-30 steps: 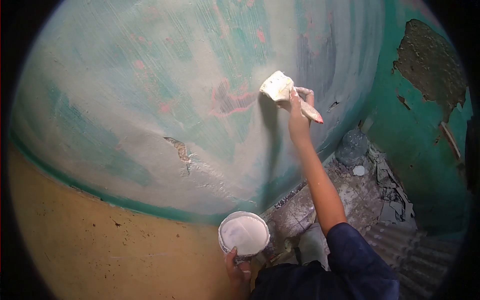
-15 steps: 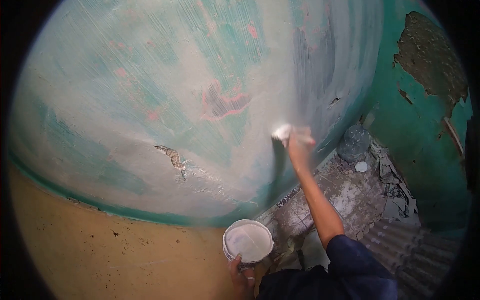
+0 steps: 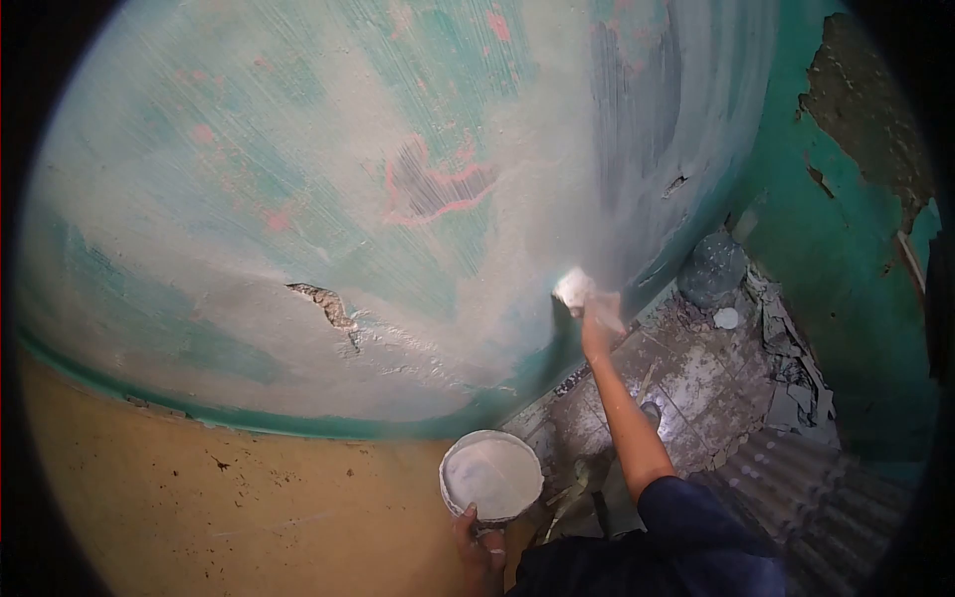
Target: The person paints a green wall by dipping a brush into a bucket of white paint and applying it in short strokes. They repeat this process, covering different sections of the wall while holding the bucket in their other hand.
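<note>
In the head view my right hand is closed around the handle of a paintbrush, slightly smeared by motion. Its white, paint-loaded bristles are at the patchy green-and-white wall, low down near the floor. My left hand grips the near side of a small round bucket, thumb on the rim. Whitish paint fills much of the bucket, and its rim is crusted with white. The fingers beneath the bucket are partly hidden.
A hole and a pink-edged grey patch mark the wall. On the right, a grey rounded container stands in the corner near rubble and corrugated sheeting. A dusty tiled floor lies below my right arm.
My right hand and the paintbrush have moved down along the wall. My left hand still holds the bucket in nearly the same place. The view has shifted slightly.
</note>
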A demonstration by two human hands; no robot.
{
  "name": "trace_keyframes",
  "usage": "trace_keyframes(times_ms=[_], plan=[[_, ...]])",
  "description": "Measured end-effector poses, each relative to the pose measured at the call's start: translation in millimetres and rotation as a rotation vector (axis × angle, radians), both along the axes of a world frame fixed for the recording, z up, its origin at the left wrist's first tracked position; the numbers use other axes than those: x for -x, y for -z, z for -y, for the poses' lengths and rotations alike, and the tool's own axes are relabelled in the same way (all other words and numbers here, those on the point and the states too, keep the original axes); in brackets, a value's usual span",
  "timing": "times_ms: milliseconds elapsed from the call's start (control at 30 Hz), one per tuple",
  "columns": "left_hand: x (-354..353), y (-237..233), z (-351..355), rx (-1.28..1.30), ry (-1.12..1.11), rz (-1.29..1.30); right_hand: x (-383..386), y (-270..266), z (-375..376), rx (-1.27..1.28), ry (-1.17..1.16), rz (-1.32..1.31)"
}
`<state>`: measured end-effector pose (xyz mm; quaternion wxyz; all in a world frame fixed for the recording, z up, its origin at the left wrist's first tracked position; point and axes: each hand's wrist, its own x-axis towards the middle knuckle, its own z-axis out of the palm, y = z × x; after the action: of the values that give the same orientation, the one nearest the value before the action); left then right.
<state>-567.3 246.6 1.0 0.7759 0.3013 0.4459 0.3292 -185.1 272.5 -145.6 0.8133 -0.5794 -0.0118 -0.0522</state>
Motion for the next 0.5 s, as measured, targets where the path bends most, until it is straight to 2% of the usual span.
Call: trace_keyframes(times_ms=[100,167,300,367,500], plan=[[-4.3,-2.8,3.0,-0.018,0.018,0.013,2.1,10.4,6.0,0.047,-0.128,-0.141],[-4.0,-6.0,6.0,0.015,0.014,0.03,0.9,-25.1,4.2,0.315,-0.056,-0.023],[-7.3,-12.5,10.5,0.001,0.002,0.008,-0.7,-144.2,5.8,0.334,0.004,0.102],[-5.8,-11.0,11.3,0.01,-0.019,-0.002,-3.2,-177.7,7.9,-0.121,-0.14,0.156],[-4.0,-8.7,11.5,0.008,-0.023,-0.008,-10.1,-134.7,2.6,-0.171,-0.166,0.216]])
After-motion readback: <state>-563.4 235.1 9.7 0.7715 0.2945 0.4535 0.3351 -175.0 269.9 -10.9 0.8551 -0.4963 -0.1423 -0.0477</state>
